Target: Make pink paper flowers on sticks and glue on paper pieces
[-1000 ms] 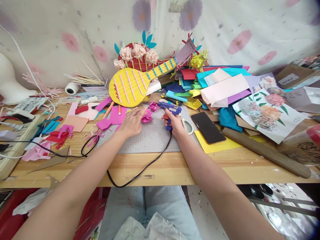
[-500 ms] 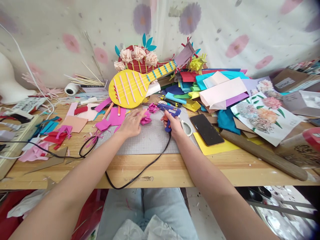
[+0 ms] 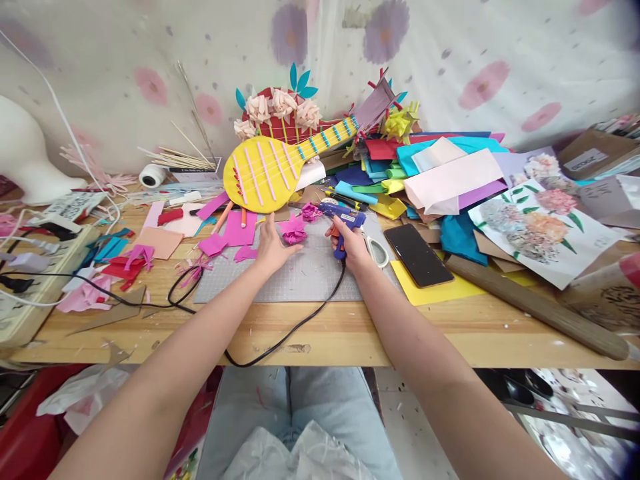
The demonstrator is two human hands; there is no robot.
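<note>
My right hand (image 3: 347, 241) grips the handle of a blue glue gun (image 3: 341, 217), its nozzle pointing left over the grey cutting mat (image 3: 300, 285). My left hand (image 3: 273, 248) is open above the mat, thumb spread apart from the fingers. Just right of it lies a magenta paper flower (image 3: 293, 229), with a second magenta paper flower (image 3: 311, 211) behind, close to the nozzle. Beyond my hands leans a yellow lute-shaped craft piece (image 3: 260, 175) with pink strips and strings. A black cord (image 3: 320, 312) loops down from the glue gun.
Right of the mat are scissors (image 3: 376, 252), a black phone (image 3: 419, 255) on yellow paper, a wooden rod (image 3: 535, 307) and a flower picture (image 3: 543, 223). Coloured paper sheets (image 3: 453, 180) pile up behind. Pink and red scraps (image 3: 127, 267) and a power strip (image 3: 45, 287) are on the left.
My left hand has drawn back from the magenta flower, and its thumb and fingers have spread. My right hand still holds the glue gun. The whole view has shifted slightly.
</note>
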